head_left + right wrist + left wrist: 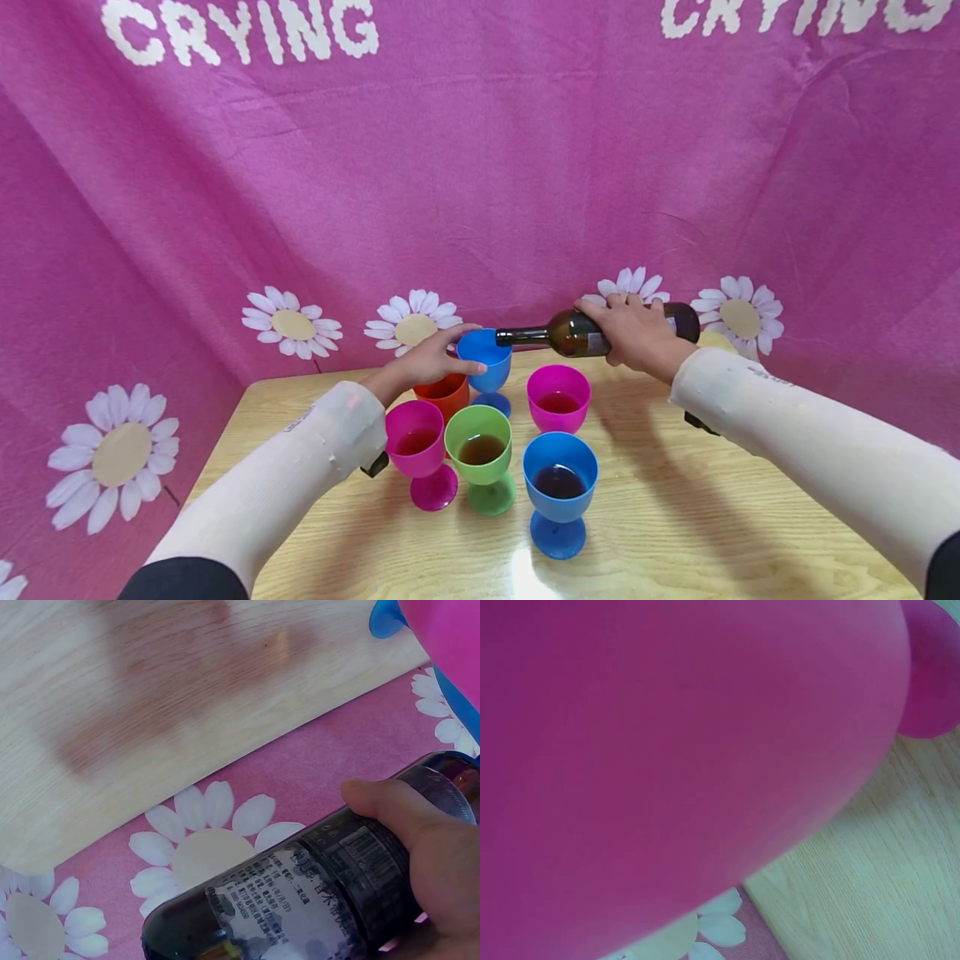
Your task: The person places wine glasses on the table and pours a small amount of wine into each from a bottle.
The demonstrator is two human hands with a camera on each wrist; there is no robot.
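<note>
My right hand [633, 332] grips a dark glass wine bottle [573, 335] round its body and holds it almost level, neck to the left. The bottle's mouth overlaps the rim of a blue goblet [487, 358] at the back in the head view. Around that goblet's bowl my left hand [433, 360] curls, thumb on the near side and fingers behind. The right wrist view shows the bottle's printed label [281, 907] and the thumb across its body. A pink goblet [705, 750] fills most of the left wrist view, hiding the left hand there.
Dark liquid stands in an orange goblet [447, 398], a left pink goblet [415, 442], a green goblet [478, 442], a right pink goblet [558, 400] and a front blue goblet [561, 479]. A pink daisy cloth [525, 183] hangs behind the wooden table [675, 500].
</note>
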